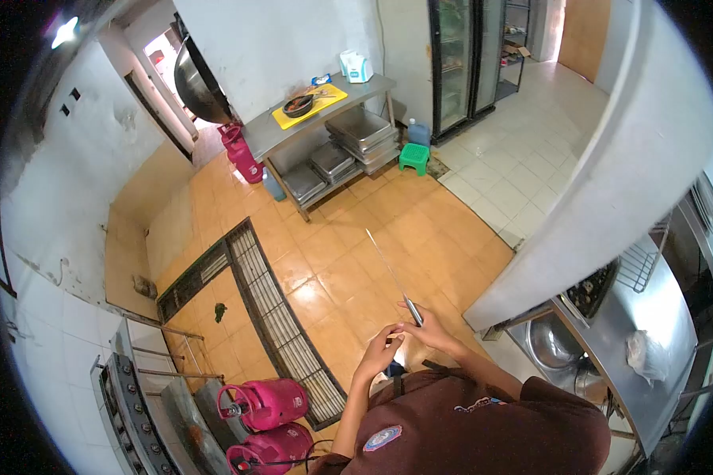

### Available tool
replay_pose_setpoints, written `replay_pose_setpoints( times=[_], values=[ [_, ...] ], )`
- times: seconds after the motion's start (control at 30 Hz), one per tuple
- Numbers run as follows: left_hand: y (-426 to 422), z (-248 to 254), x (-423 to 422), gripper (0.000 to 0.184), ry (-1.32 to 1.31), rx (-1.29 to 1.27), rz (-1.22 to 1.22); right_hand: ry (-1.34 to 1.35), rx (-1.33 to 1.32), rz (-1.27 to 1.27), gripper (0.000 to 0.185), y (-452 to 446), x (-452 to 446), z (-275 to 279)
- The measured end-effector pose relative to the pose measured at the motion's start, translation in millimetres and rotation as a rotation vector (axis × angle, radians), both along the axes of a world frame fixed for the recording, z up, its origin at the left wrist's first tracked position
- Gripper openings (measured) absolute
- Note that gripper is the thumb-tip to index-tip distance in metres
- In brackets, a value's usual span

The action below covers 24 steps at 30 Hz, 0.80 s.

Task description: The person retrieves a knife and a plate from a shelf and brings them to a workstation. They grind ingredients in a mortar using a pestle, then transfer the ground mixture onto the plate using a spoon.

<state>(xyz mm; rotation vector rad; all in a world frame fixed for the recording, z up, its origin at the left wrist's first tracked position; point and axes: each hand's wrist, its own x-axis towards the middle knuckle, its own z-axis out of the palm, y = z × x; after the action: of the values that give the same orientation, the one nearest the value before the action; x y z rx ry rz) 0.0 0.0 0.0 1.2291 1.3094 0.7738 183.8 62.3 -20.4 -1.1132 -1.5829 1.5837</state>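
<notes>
In front of my brown shirt, my right hand (425,328) is closed around the handle of a long, thin knife (411,308). Its narrow blade points forward and up over the floor, seen nearly edge-on. Close beside it, my left hand (379,351) has loosely bent fingers, with its fingertips near or touching the right hand. No object shows in the left hand. A steel table (269,141) stands ahead, bearing a yellow cutting board (337,94) and a dark bowl (298,106) with food in it.
A floor drain grate (281,321) runs along my left. Pink gas cylinders (273,404) and a stove (127,419) are at lower left. A green stool (414,159) stands by the table. To the right are a white wall edge (602,190) and a steel counter (650,317).
</notes>
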Motion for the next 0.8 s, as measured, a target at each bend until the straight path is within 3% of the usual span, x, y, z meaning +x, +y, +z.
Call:
replay_pose_setpoints(
  times=[0.07, 0.1, 0.17, 0.33, 0.43, 0.5, 0.67, 0.73, 0.8],
  values=[
    [22, 9, 6, 0.041, 0.016, 0.017, -0.082, 0.02, 0.026, -0.017, 0.053, 10, 1, 30],
    [-29, 23, 5, 0.04, 0.089, 0.019, -0.138, 0.18, 0.025, -0.016, 0.053, -47, 1, 32],
    [-22, 4, 32, 0.039, -0.018, 0.072, -0.279, 0.246, 0.081, -0.04, 0.053, -64, 38, 38],
    [-50, 10, 202, 0.046, -0.319, -0.011, -0.587, 0.165, 0.21, -0.203, 0.053, -154, 221, 63],
    [-76, 2, 297, 0.044, -0.224, -0.048, -0.744, 0.163, 0.148, -0.379, 0.049, -204, 304, 70],
    [-87, 2, 342, 0.041, -0.181, -0.069, -0.785, 0.085, 0.04, -0.524, 0.046, -225, 350, 67],
    [-123, 53, 438, 0.044, -0.307, -0.136, -0.793, 0.486, 0.001, -0.835, 0.055, -267, 404, 99],
    [-119, 56, 465, 0.058, -0.346, -0.041, -0.894, 0.278, 0.133, -0.953, 0.056, -273, 422, 107],
    [-113, 33, 484, 0.066, -0.459, -0.159, -0.782, 0.188, 0.176, -1.026, 0.063, -268, 435, 100]
  ],
)
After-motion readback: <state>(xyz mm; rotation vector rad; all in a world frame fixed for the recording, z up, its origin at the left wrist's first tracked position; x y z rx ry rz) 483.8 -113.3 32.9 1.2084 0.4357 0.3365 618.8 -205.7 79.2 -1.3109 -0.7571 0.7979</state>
